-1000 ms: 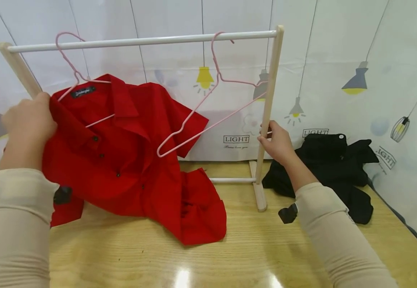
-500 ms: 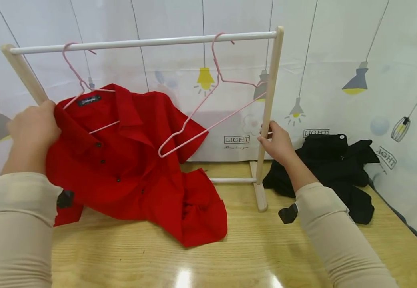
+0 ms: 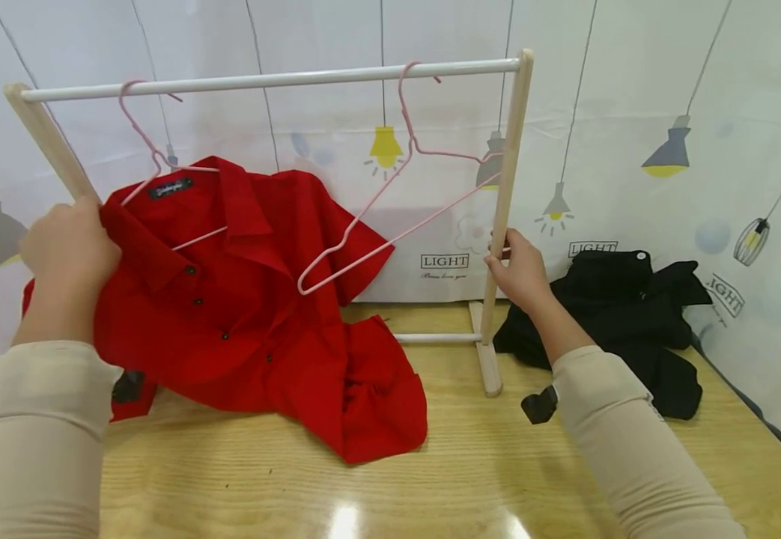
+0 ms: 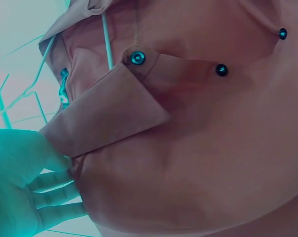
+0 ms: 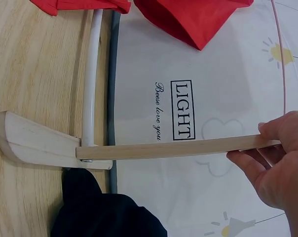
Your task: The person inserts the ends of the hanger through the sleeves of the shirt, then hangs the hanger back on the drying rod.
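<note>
My left hand [image 3: 70,247] holds a red short-sleeved shirt [image 3: 228,359] at the shoulder beside its collar. In the left wrist view, thumb and fingers pinch the cloth below the collar flap [image 4: 112,111]. Inside the shirt is a pink wire hanger [image 3: 139,133], its hook over the white rail [image 3: 282,79]. Farther right, my right hand [image 3: 521,271] grips the rack's wooden right post [image 3: 508,165] between thumb and fingers. A second pink hanger [image 3: 397,237] hangs bare near that post. The shirt's lower part lies on the table.
Behind the right post, a black garment [image 3: 606,322] lies heaped on the wooden table [image 3: 262,494]. A white lower bar [image 3: 437,338] joins the rack's foot [image 3: 489,367]. A white backdrop [image 3: 444,202] printed with lamps stands close behind.
My left hand has come down and slightly right with the shirt. The left hanger's hook has dropped from above the rail onto it. My right hand stays on the post.
</note>
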Available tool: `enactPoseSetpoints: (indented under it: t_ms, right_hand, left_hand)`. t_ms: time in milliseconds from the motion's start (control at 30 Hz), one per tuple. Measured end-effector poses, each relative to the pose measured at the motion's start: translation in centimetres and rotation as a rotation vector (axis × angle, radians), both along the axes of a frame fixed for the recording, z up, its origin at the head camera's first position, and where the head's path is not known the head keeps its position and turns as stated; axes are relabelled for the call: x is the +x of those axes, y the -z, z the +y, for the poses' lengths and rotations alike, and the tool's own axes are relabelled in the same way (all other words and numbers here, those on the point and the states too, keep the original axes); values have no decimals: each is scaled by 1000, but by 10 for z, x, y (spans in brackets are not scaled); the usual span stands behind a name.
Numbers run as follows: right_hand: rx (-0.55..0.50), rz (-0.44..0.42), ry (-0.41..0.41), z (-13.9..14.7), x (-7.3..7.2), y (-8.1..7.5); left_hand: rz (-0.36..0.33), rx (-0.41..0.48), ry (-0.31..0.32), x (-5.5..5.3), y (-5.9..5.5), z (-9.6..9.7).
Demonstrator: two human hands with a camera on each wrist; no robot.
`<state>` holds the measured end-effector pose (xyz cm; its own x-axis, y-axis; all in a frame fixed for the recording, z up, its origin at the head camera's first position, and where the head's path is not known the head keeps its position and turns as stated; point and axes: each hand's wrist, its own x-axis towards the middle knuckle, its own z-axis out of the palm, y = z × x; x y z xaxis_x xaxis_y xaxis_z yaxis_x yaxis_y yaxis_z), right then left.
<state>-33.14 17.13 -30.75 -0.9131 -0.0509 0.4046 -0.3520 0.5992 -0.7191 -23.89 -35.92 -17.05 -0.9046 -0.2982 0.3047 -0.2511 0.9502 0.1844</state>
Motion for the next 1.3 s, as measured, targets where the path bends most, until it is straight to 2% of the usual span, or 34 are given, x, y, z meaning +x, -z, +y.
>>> enactPoseSetpoints:
  t_ms: [100, 200, 300, 433, 567, 733, 1067, 1300]
  right_hand:
    - [-3, 3, -4, 0, 2, -1]
    - [3, 1, -7, 1, 3, -2]
    - [17, -21, -11, 2, 5, -1]
    - [11, -70, -15, 6, 7, 3]
    - [-11, -81, -18, 8, 8, 8]
    - [-16, -64, 7, 11, 13, 14]
    - [-4, -29, 42, 26, 25, 23]
    - [29, -20, 72, 38, 35, 30]
  left_hand:
    - [34, 20, -26, 3, 5, 3]
    - [108, 25, -38, 4, 14, 4]
    - [243, 44, -48, 7, 29, 8]
    - [461, 63, -63, 10, 48, 18]
    - [592, 70, -61, 13, 64, 25]
    - [663, 64, 10, 13, 83, 36]
    - [695, 59, 112, 13, 112, 57]
    - [704, 54, 260, 13, 135, 79]
